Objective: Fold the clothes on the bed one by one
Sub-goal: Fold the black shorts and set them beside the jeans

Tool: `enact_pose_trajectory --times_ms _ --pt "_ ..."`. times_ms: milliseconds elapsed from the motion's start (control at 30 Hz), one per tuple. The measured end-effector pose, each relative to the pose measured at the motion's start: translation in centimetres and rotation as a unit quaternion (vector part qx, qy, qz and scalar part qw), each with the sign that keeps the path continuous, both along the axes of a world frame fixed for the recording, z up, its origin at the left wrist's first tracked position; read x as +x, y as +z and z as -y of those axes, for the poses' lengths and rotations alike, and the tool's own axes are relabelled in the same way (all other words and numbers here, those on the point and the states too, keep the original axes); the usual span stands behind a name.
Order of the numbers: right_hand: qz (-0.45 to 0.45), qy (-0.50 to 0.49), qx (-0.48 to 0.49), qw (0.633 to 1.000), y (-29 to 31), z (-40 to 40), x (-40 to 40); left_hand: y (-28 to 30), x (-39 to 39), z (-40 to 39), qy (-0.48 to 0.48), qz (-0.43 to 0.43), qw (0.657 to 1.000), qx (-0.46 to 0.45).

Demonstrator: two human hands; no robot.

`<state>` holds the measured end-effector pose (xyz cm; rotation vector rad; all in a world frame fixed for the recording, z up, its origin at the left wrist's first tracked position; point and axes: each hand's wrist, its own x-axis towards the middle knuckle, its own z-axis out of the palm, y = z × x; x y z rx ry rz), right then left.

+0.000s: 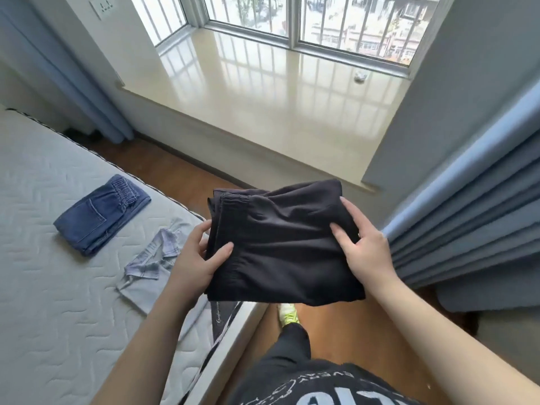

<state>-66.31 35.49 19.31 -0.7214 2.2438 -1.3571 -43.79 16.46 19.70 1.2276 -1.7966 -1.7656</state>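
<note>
A person stands beside a bed, looking down at their own two hands, which hold a folded black garment (285,247) in the air at the centre of the view, above the bed's edge and the wooden floor (344,331). The left hand (194,258) grips the garment's left edge at 9 o'clock, thumb curled over the top and fingers tucked beneath. The right hand (363,247) holds the right edge at 3 o'clock, thumb laid flat on top and fingers wrapped around the side. An elastic waistband shows along the garment's upper left. On the white quilted mattress (43,287), at 9 o'clock from the garment, a folded pair of blue denim trousers (99,214) lies flat. Nearer, at 8 o'clock and partly behind the left forearm, a pale blue collared shirt (146,267) lies unfolded. A glossy window sill (248,92) fills the 12 o'clock area, and blue curtains (467,223) hang at 3 o'clock.
</note>
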Motion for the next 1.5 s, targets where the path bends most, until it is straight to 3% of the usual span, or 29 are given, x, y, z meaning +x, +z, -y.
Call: enact_pose_trajectory --times_ms 233,567,933,1167,1500 --pt "-0.034 0.026 0.013 0.999 1.2 8.7 -6.4 -1.5 -5.3 7.3 0.035 -0.003 0.999 0.017" --pt "-0.003 0.076 0.003 0.997 0.5 19.3 -14.4 -1.1 -12.0 16.2 0.079 0.017 0.997 -0.013" --pt "0.028 0.216 -0.018 0.976 -0.6 36.0 -24.8 -0.7 -18.7 24.1 0.242 0.039 0.969 -0.013" --pt "0.038 0.312 -0.018 0.949 -0.6 44.6 -24.3 0.2 -17.4 27.8 0.325 0.051 0.944 -0.027" --pt "0.032 0.411 -0.006 0.911 -2.0 56.8 -17.7 -2.0 -11.1 33.9 0.432 0.04 0.901 -0.014"
